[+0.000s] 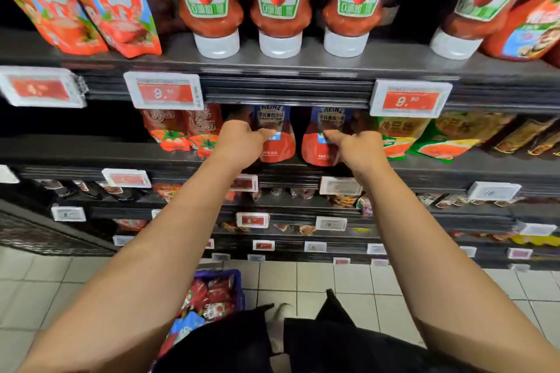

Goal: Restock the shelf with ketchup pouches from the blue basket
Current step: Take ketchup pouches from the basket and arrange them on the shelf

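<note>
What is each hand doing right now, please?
Left hand: grips the left red Heinz ketchup pouch on the shelf.
Right hand: grips the right red Heinz ketchup pouch.

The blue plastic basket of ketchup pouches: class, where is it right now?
In the head view, the blue plastic basket sits on the tiled floor, bottom centre-left, below the left forearm and before the lowest shelves.

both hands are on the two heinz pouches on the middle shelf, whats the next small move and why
Probably let go and reach down: each pouch, left pouch and right pouch, stands upright on the shelf, and the blue basket on the floor still holds more.
</note>
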Demonstrator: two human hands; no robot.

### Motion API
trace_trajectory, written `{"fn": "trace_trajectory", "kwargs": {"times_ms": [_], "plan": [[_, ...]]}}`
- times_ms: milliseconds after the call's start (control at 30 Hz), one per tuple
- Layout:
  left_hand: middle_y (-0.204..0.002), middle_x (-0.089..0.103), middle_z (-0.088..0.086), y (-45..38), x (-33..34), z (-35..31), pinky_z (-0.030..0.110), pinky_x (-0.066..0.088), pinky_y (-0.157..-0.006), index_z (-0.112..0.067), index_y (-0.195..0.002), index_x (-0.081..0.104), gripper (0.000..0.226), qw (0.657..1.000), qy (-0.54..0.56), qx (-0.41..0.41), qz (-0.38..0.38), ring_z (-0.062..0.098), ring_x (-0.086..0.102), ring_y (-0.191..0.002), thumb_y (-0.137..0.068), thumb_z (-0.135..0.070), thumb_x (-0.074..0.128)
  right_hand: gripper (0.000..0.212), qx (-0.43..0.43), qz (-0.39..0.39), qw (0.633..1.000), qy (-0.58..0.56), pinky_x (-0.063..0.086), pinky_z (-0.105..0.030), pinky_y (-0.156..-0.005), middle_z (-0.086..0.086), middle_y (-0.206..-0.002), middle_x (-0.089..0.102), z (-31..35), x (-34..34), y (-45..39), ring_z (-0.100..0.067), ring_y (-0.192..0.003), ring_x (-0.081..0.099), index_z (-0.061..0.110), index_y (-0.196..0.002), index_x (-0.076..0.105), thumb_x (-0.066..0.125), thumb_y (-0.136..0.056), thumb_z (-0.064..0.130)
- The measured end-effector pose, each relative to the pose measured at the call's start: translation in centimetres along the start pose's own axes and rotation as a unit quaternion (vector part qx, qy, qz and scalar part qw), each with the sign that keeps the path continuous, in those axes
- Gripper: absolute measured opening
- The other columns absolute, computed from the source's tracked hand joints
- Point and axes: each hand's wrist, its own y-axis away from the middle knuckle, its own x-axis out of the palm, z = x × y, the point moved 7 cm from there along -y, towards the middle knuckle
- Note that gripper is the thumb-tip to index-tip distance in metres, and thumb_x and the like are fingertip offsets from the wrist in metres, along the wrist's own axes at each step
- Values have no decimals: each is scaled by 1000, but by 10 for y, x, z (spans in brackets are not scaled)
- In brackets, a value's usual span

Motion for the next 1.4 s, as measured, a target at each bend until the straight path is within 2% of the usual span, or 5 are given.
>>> {"fn": "trace_trajectory", "kwargs": {"times_ms": [267,400,567,967,1400], "plan": [[-79,65,6,-3,12,-2,28,49,-67,-11,-99,64,12,997,22,61,31,18,61,-74,-93,-18,71,31,-39,9,998,50,57,-47,-92,-15,-112,72,5,13,-10,-33,-104,69,5,-115,66,74,-85,6],[-103,67,-5,3,15,-3,18,51,-85,-19,-142,47,64,990,6,132,53,11,64,-93,-86,-12,78,40,-78,13,993,92,55,-48,-96,-16,-118,69,-3,12,-9,-31,-109,67,9,-122,59,76,-86,12],[-114,66,13,10,29,13,34,52,-88,-6,-126,53,44,994,-55,92,-1,28,63,-109,-88,-13,76,55,-93,-3,978,186,48,-27,-88,-9,-119,67,-15,14,-2,-28,-110,64,9,-134,51,77,-87,23],[-127,61,21,-8,40,1,50,53,-97,-11,-141,41,52,991,-106,85,16,42,57,-120,-94,-14,65,71,-18,27,953,301,38,-34,-108,-22,-150,43,-18,36,-25,-39,-132,47,12,-155,27,62,-96,30],[-97,63,25,6,45,-4,49,55,-84,4,-110,60,40,976,-146,100,-129,46,60,-97,-85,-22,77,47,-125,-92,933,325,44,-38,-95,-25,-122,62,-5,31,-14,-41,-113,58,-1,-132,52,66,-89,10]]}}
